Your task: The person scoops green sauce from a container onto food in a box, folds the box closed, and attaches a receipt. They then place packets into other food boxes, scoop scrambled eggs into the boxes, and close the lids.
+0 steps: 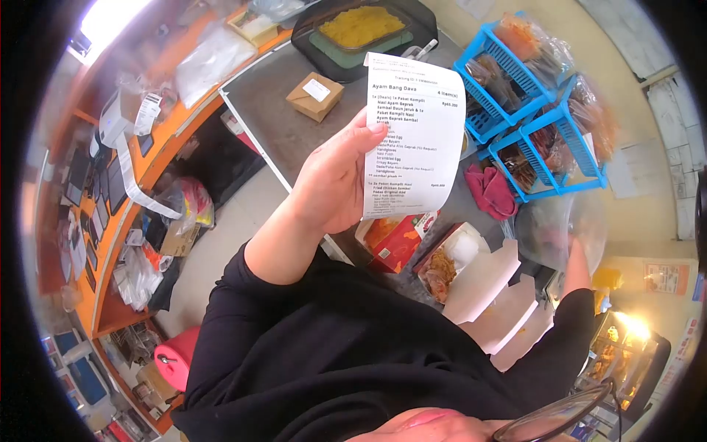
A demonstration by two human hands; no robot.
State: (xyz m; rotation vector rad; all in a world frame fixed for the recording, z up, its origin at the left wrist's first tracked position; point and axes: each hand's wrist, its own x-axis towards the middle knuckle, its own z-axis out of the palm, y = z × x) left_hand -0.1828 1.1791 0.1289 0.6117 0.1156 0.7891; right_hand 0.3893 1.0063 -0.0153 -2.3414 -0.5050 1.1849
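Note:
My left hand (335, 166) is closed on a long printed receipt (412, 140), its thumb lying on the front of the paper. The receipt is held up above the work table. Over to the right, my right hand (574, 247) reaches to a translucent plastic bag (589, 217); the plastic blurs and hides its fingers. Between my arms stands an open food box (442, 269) with white rice and fried food inside. Beside it sits a red printed box (398, 239), partly behind the receipt. White box flaps (501, 309) stand up close to my right forearm.
A small brown box (315, 96) lies on the grey table (283, 136). Farther back is a tray of yellow food (366, 28). Blue baskets (508, 70) hold bagged items, near a pink cloth (490, 190). On the left, an orange counter (125, 232) carries several phones and a receipt printer (118, 118).

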